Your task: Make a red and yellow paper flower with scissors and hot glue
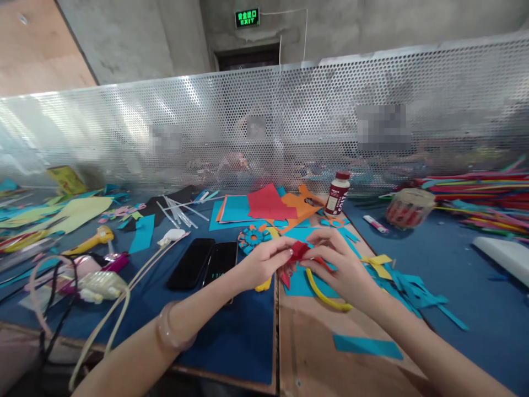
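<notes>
A small folded piece of red paper (299,250) is pinched between the fingertips of my left hand (264,263) and my right hand (339,266). Both hands are held above the table, just over a sheet of blue paper (303,288). Under my right hand lies a curved yellow strip (326,296), partly hidden by the fingers. More red paper (285,278) shows below the pinched piece. Beyond my left hand is a blue paper flower (252,239) with bits of orange. My left wrist wears a pale bangle (170,326).
Two dark phones (190,263) lie left of my hands, near a glue gun (97,241) and pale cables (136,275). Coloured sheets (270,203) and a dark red bottle (338,193) stand ahead, before a perforated metal screen (206,132). Blue paper strips (417,289) lie at right.
</notes>
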### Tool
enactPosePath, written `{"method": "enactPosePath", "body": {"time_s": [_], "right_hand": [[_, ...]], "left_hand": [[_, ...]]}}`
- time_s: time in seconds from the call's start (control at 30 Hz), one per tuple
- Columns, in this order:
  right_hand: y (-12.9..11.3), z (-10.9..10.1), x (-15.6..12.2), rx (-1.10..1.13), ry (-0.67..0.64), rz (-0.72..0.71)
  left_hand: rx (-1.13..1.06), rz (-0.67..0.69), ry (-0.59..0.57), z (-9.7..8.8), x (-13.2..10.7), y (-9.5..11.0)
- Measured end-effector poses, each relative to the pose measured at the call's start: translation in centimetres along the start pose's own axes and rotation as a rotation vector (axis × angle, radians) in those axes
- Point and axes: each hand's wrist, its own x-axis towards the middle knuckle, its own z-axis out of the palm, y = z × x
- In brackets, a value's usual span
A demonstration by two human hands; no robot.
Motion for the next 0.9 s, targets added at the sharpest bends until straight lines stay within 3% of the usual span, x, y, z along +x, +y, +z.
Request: {"method": "enactPosePath", "body": {"time_s": [0.13, 0.27, 0.43, 0.73, 0.9], "right_hand": [[-0.4, 0.0, 0.3, 0.095, -0.023, 0.085], [-0.4, 0.3, 0.2, 0.195, -0.023, 0.258], [-0.3, 0.7, 0.1, 0.406, 0.015, 0.414], [-0.7, 0.9, -0.1, 0.504, 0.039, 0.464], [-0.7, 1.2, -0.2, 0.38, 0.104, 0.498]], "left_hand": [[0.041, 0.016, 0.002, 0.2, -0.1, -0.1], [0.139, 0.102, 0.101, 0.2, 0.1, -0.5], [0.154, 0.117, 0.162, 0.2, 0.1, -0.7], [0.094, 0.144, 0.216, 0.5, 0.2, -0.9], [-0.068, 0.068, 0.288, 0.7, 0.4, -0.4]]}}
